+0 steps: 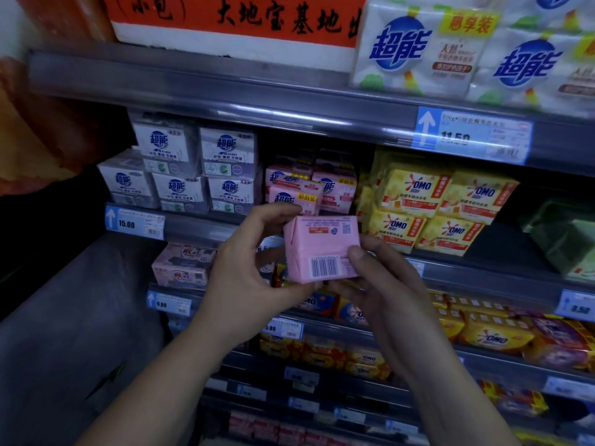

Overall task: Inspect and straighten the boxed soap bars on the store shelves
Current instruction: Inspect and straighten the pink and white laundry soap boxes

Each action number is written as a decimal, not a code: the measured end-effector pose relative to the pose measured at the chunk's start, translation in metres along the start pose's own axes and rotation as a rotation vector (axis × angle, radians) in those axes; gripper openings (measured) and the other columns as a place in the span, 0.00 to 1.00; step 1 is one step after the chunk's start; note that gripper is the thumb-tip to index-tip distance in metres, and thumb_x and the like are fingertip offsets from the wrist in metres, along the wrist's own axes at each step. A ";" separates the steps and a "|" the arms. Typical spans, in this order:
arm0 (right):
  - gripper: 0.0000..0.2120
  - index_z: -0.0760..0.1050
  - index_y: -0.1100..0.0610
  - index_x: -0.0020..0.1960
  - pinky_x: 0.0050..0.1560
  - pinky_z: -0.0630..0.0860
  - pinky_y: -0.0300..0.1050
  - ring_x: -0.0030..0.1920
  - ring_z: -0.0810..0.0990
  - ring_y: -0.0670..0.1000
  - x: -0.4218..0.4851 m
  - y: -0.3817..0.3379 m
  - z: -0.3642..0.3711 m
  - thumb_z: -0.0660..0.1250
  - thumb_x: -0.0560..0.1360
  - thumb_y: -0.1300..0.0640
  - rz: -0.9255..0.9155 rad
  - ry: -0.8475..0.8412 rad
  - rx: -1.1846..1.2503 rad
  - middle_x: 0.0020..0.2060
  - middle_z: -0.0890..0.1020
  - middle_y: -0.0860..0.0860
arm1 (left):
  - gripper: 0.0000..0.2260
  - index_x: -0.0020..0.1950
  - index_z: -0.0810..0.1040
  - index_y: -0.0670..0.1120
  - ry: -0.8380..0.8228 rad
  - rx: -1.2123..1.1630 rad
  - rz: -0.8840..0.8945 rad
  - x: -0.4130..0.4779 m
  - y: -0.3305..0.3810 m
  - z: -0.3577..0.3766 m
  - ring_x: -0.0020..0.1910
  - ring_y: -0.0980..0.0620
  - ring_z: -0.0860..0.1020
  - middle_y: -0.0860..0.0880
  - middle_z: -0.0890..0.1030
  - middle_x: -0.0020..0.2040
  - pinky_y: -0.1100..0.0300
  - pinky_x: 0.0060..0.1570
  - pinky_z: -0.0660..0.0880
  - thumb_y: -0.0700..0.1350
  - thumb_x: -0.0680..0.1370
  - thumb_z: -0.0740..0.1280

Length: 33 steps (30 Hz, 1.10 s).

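Both my hands hold a pink soap pack (317, 244) in front of the shelves, its back with the barcode facing me. My left hand (248, 268) grips its left side and lower edge, one finger reaching over the top. My right hand (383, 284) pinches its right edge with the thumb on the front. Behind it, more pink soap packs (335, 185) sit on the middle shelf, the front one tilted. White soap packs (193, 165) are stacked to their left and yellow OMO soap packs (431, 201) to their right.
A shelf rail with blue price tags (135, 220) runs below the middle row. Large white soap bundles (418, 46) stand on the top shelf. Lower shelves hold pink packs (183, 265) and yellow and orange packs (489, 336). Green packs (563, 239) lie far right.
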State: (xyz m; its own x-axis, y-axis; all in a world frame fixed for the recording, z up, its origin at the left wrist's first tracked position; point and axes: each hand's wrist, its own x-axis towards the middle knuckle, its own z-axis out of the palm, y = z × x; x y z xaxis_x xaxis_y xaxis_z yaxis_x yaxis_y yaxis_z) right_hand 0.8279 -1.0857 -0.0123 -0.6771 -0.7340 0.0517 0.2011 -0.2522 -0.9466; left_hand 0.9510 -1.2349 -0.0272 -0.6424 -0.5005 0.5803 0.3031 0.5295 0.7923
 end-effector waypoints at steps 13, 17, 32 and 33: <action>0.18 0.84 0.52 0.62 0.56 0.83 0.50 0.58 0.86 0.54 -0.004 0.014 0.005 0.71 0.78 0.42 0.130 -0.037 -0.052 0.58 0.87 0.54 | 0.30 0.66 0.78 0.51 -0.036 0.169 0.097 -0.001 0.011 0.007 0.59 0.52 0.81 0.53 0.81 0.60 0.59 0.54 0.79 0.50 0.66 0.83; 0.23 0.83 0.45 0.58 0.52 0.83 0.48 0.56 0.87 0.53 -0.006 0.007 0.004 0.79 0.65 0.40 0.013 -0.121 -0.203 0.55 0.88 0.51 | 0.34 0.71 0.75 0.52 -0.070 0.378 0.206 0.001 0.020 0.012 0.60 0.51 0.77 0.56 0.76 0.60 0.58 0.55 0.76 0.53 0.67 0.80; 0.19 0.84 0.59 0.61 0.55 0.84 0.49 0.58 0.86 0.60 -0.009 0.004 -0.008 0.74 0.73 0.51 0.035 -0.156 0.064 0.58 0.87 0.61 | 0.30 0.64 0.78 0.56 -0.068 0.104 0.018 -0.003 0.014 0.007 0.57 0.48 0.82 0.54 0.81 0.58 0.45 0.51 0.82 0.51 0.65 0.83; 0.17 0.85 0.59 0.60 0.54 0.84 0.48 0.57 0.87 0.59 -0.009 0.006 -0.010 0.75 0.74 0.53 0.025 -0.139 0.055 0.57 0.87 0.60 | 0.30 0.65 0.77 0.57 -0.086 0.088 0.005 -0.002 0.014 0.008 0.59 0.48 0.82 0.54 0.81 0.60 0.44 0.53 0.82 0.52 0.65 0.83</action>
State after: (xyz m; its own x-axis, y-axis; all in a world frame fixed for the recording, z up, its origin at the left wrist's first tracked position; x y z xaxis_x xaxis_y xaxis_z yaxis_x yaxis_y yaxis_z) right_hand 0.8279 -1.0744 -0.0211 -0.5675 -0.8199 0.0755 0.2577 -0.2640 -0.9294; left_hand 0.9514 -1.2214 -0.0193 -0.7000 -0.4394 0.5630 0.2460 0.5917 0.7677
